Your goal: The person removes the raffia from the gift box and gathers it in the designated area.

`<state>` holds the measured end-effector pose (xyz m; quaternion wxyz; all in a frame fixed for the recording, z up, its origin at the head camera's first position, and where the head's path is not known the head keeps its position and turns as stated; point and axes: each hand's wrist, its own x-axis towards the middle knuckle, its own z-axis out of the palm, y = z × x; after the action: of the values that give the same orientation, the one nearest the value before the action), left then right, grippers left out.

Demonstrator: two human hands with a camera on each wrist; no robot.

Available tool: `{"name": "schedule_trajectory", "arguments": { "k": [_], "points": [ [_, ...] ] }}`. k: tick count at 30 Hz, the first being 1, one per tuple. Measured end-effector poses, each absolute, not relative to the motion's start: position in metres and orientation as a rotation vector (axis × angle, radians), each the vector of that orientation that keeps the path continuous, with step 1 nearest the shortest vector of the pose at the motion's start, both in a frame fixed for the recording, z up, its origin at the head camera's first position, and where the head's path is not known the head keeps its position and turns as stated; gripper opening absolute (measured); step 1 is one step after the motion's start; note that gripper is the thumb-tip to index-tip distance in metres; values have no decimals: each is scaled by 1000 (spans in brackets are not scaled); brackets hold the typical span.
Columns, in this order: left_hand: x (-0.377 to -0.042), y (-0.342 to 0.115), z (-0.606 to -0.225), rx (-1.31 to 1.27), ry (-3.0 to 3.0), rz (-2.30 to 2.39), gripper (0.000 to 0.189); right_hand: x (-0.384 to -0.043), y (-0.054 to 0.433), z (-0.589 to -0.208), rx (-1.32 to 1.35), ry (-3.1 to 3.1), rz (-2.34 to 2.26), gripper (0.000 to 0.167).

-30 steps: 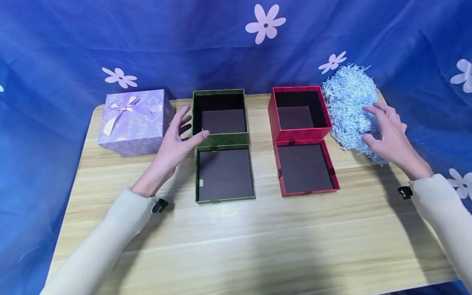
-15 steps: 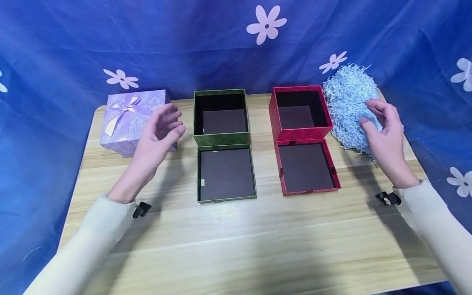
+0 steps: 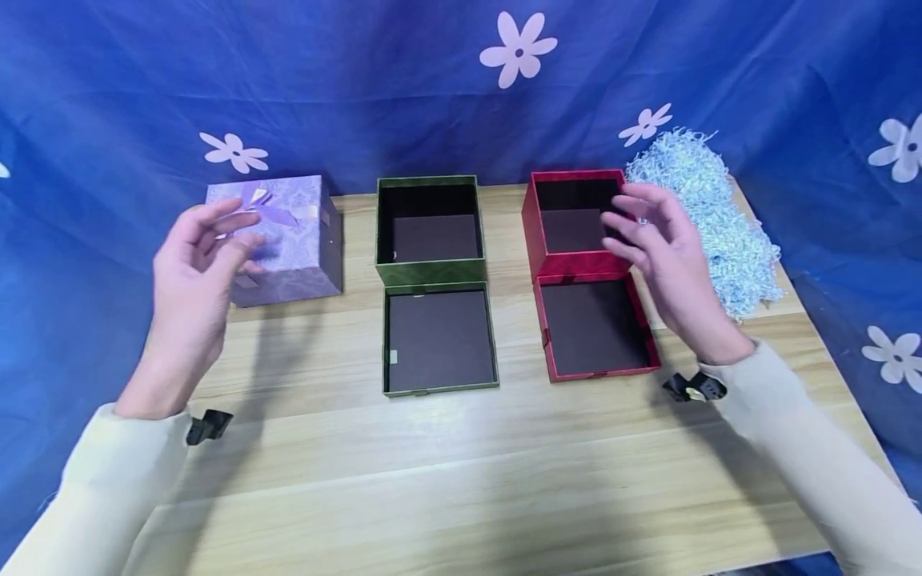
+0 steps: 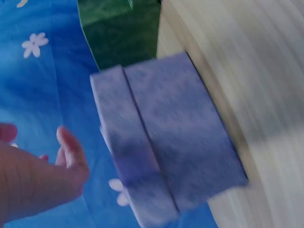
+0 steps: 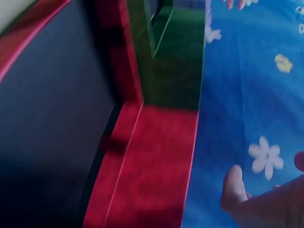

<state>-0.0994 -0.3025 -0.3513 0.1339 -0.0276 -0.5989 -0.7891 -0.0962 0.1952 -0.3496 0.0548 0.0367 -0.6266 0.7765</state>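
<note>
My left hand [image 3: 189,300] is raised over the front left of a closed lilac gift box [image 3: 298,276], its fingers loosely bent with nothing between them. It overlaps the satin bow [image 3: 268,206] on the lid in the head view. From the left wrist, the patterned side of the gift box [image 4: 175,128] shows beside the thumb. My right hand [image 3: 677,276] hovers by the right rim of an open red box [image 3: 594,262], fingers spread and holding nothing. Its red lid [image 3: 598,328] lies inside-up in front. The right wrist view is blurred; the red box [image 5: 156,156] fills its middle.
An open green box [image 3: 432,273] stands between the other boxes, with its upturned lid [image 3: 441,340] in front. A heap of pale blue shredded paper [image 3: 738,248] lies at the back right. A blue flowered cloth [image 3: 374,88] hangs behind the wooden table [image 3: 446,480].
My left hand has moved left, from beside the green box to over the lilac gift box. My right hand has moved left, from the shredded paper to the red box. The boxes stay put.
</note>
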Motion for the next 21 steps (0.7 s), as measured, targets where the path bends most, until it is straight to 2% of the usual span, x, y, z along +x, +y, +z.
{"name": "schedule_trajectory", "arguments": {
  "k": [5,12,15,21],
  "points": [
    [-107,-336,-360,107,-1661,-2195,29,-104,149,-346,183,-2037,2433,46],
    [-122,-383,-377,400,-1841,-2094,30,-117,84,-344,259,-2137,2515,51],
    [-130,-401,-384,431,-1862,-2284,33,-122,59,-344,269,-2175,2556,50],
    [-148,-428,-399,312,-1563,-2837,44,-137,10,-342,312,-2167,2698,48]
  ]
}}
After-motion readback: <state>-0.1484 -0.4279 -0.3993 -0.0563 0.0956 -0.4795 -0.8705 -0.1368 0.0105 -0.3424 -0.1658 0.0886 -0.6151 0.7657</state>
